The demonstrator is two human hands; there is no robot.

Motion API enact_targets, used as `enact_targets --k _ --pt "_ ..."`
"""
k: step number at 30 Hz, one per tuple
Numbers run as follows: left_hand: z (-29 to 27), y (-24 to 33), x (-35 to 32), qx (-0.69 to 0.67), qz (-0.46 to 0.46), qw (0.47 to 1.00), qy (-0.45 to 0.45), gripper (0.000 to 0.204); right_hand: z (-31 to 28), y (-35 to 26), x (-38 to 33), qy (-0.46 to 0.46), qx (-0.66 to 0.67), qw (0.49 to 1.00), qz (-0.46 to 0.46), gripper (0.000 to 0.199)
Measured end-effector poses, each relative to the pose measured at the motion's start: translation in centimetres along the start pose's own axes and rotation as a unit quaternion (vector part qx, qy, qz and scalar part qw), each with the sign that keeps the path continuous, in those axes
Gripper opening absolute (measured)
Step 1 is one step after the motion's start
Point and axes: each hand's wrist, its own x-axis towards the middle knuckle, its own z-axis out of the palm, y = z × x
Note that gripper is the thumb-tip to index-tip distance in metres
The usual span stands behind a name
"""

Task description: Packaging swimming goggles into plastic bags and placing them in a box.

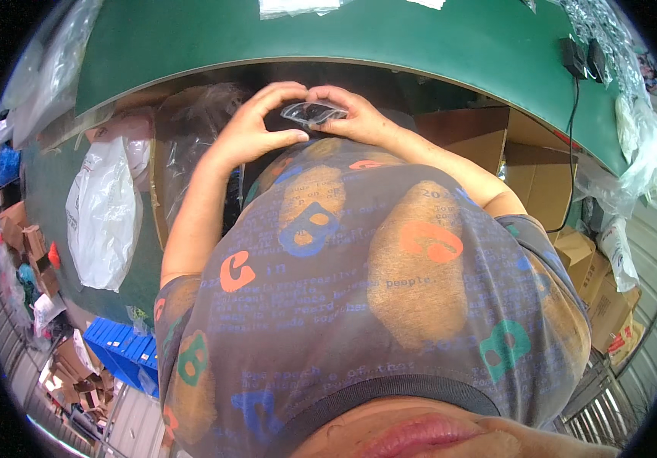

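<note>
Two bare hands up front, both just off the near edge of the green surface (420,38), between it and the torso. Right hand (353,116): fingers and thumb closed in on a clear plastic piece (309,113). Left hand (263,118): curved into a C, thumb well apart from the fingers, fingertips up against the right hand's. Can't tell if the left touches the plastic. Plastic piece sits in the gap between both hands, short of the surface's near edge; its exact shape is unclear.

Around it: clear film (202,126) left of the left hand, below the near edge. White plastic bag (104,217) further left, on a second green surface (46,175). Open cardboard box (538,179) under the near edge, right side. Black adapter (572,59) near the right edge, cable hanging over the near edge. Clear bags (641,145) draped over the right corner. Blue bins (122,353) lower left.
</note>
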Motion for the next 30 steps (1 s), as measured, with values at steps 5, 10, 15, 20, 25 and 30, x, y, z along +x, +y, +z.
enact_targets --k 5,10,15,20,25,30 --pt "2.7 -3.3 0.2 -0.142 0.008 0.988 0.061 0.023 0.1 -0.5 -0.3 -0.01 0.127 0.991 0.042 0.052" --pt "2.9 -1.4 0.4 -0.025 0.072 0.992 0.102 0.011 -0.3 -0.8 -0.1 -0.029 -0.065 0.997 0.001 0.053" --pt "5.1 -2.4 0.7 -0.143 0.046 0.983 0.109 0.007 0.0 -2.2 -0.3 -0.022 -0.022 0.999 0.044 0.06" --pt "5.6 -4.2 2.2 -0.193 0.023 0.972 0.131 0.015 -0.9 -2.7 -1.9 0.093 -0.205 0.974 -0.004 0.074" --pt "5.7 -4.6 2.8 -0.202 0.019 0.968 0.146 0.018 -1.6 -5.3 -2.3 0.125 -0.233 0.964 -0.039 0.043" --pt "5.5 -4.5 3.1 -0.153 0.012 0.981 0.118 0.02 -1.4 -4.4 -2.0 0.182 -0.221 0.957 -0.052 0.023"
